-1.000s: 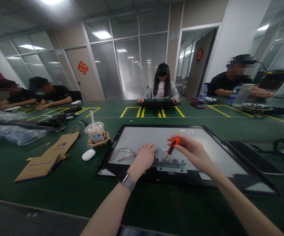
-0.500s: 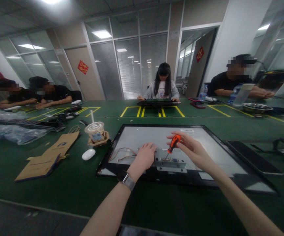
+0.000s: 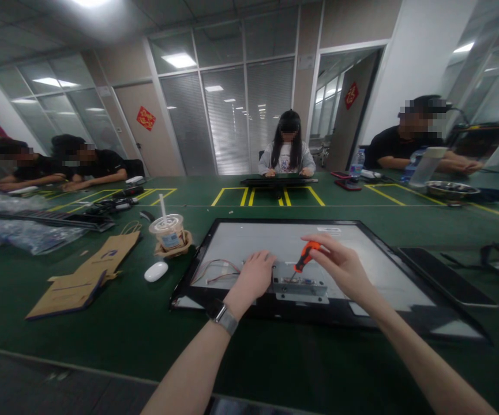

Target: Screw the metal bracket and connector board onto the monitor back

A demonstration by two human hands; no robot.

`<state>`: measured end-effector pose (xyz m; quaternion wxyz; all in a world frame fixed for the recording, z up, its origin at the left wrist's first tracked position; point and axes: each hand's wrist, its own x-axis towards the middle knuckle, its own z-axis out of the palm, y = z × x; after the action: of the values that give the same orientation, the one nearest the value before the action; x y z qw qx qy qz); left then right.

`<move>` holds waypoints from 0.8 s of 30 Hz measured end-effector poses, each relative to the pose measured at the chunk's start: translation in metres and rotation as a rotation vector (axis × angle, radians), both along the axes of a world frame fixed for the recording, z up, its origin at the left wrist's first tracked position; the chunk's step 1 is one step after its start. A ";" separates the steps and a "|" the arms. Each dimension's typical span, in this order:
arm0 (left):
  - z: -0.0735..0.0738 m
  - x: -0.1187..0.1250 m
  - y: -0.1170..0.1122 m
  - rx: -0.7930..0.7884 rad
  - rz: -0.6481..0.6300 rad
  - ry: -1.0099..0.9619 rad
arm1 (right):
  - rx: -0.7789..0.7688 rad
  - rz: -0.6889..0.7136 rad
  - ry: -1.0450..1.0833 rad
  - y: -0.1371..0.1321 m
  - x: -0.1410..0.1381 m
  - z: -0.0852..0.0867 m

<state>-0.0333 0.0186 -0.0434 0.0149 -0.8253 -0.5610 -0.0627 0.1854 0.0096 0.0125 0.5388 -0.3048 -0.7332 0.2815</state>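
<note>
A large flat display panel with a black frame lies back side up before me. Near its front edge sits a metal bracket with small connectors along it. My right hand grips an orange and black screwdriver by the handle. Its shaft slants down and its tip meets the connector row on the bracket; the exact screw is too small to see. My left hand, with a watch on the wrist, holds the bracket at its left end, fingers bent and partly hidden. Thin cables lie left of it.
Left of the panel are a white mouse, a drink cup in a cardboard holder and a paper bag. A black slab lies to the right. Several people sit around the green table.
My right hand has shifted slightly and the screwdriver handle leans a little more to the right. My left hand stays in place. The person opposite has moved a hand inward.
</note>
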 end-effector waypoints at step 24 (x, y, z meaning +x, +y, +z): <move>0.002 0.001 -0.001 -0.005 -0.001 0.011 | -0.218 0.161 0.146 0.002 0.003 -0.007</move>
<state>-0.0324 0.0179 -0.0416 0.0161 -0.8258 -0.5608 -0.0569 0.1885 0.0115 0.0051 0.5300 -0.2805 -0.6793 0.4231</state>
